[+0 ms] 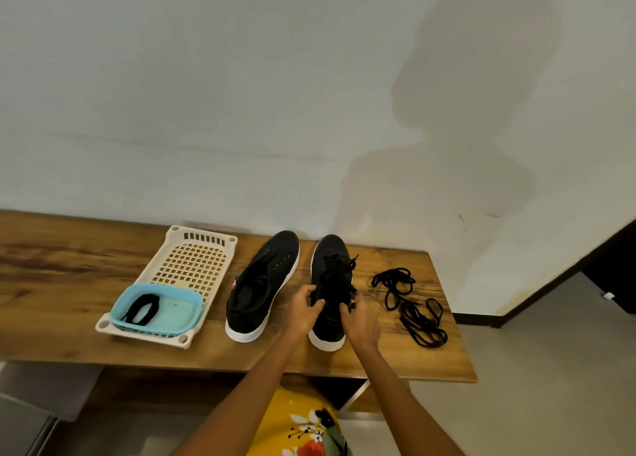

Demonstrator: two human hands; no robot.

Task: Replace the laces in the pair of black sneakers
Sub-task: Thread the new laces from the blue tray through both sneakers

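Here, the right-hand black sneaker with a white sole (pixel 329 304) is gripped at its collar by the left hand (pixel 304 312), fingers curled over the edge; its loosened black lace (pixel 346 283) is pinched by the right hand (pixel 359 319). The second black sneaker (pixel 258 290) lies unlaced just beside it on the wooden table (pixel 69 283). A loose bundle of black laces (pixel 411 304) is placed near the right. A removed lace (pixel 142 309) is held in a light blue plastic tub (pixel 192 314), set inside a cream perforated tray (pixel 192 259).
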